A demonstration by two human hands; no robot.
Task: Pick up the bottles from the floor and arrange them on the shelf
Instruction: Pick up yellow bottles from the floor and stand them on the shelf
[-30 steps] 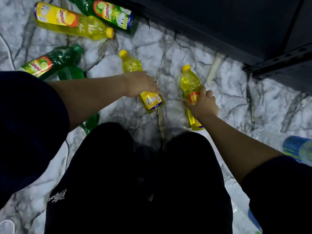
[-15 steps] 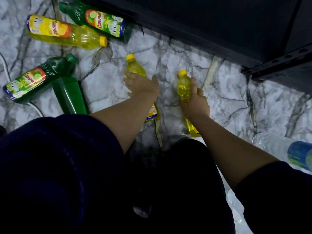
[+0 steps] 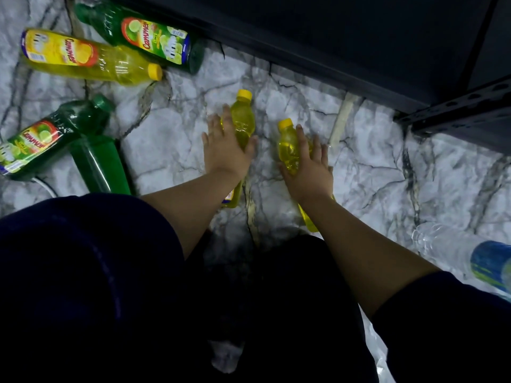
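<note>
Near the dark shelf [image 3: 359,37], on marble floor [image 3: 373,167]: two small yellow bottles [image 3: 243,120], [image 3: 287,150], lying capped. Left hand [image 3: 225,153] and right hand [image 3: 309,167] are laid over them, fingers spread, not yet closed. Judged light, smooth, slightly yielding; best gripped mid-body.

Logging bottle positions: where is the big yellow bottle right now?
In the head view, the big yellow bottle lies on the marble floor at upper left, beside a green bottle nearer the shelf, its cap pointing right.

Head view, looking steeply down.
</note>
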